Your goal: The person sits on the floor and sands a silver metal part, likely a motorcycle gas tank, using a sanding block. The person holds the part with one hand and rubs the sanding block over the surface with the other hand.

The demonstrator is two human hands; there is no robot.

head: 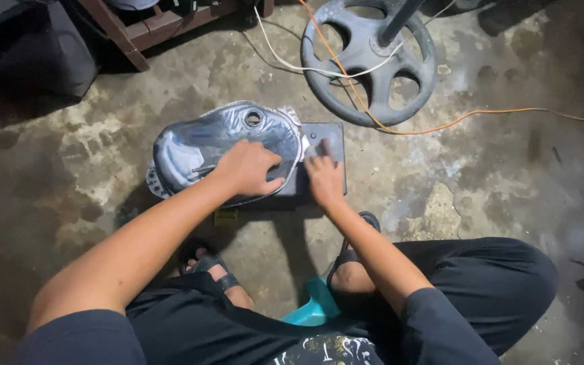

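Note:
A shiny bare-metal motorcycle fuel tank (204, 138) with a round filler hole lies on a dark flat square pad (326, 135) on the concrete floor. My left hand (248, 167) rests palm down on the tank's near right side, fingers curled against the metal. My right hand (324, 177) presses flat on the pad just right of the tank, fingers pointing away from me; something small and grey may lie under the fingertips, but I cannot tell. I sit low on a teal stool (313, 307) in sandals.
A round grey five-spoke stand base (368, 61) with a pole stands beyond the pad. An orange cable (481, 115) and a white cable (305, 67) run across the floor. A wooden frame (150, 30) is at the back left. Dark objects lie at the right edge.

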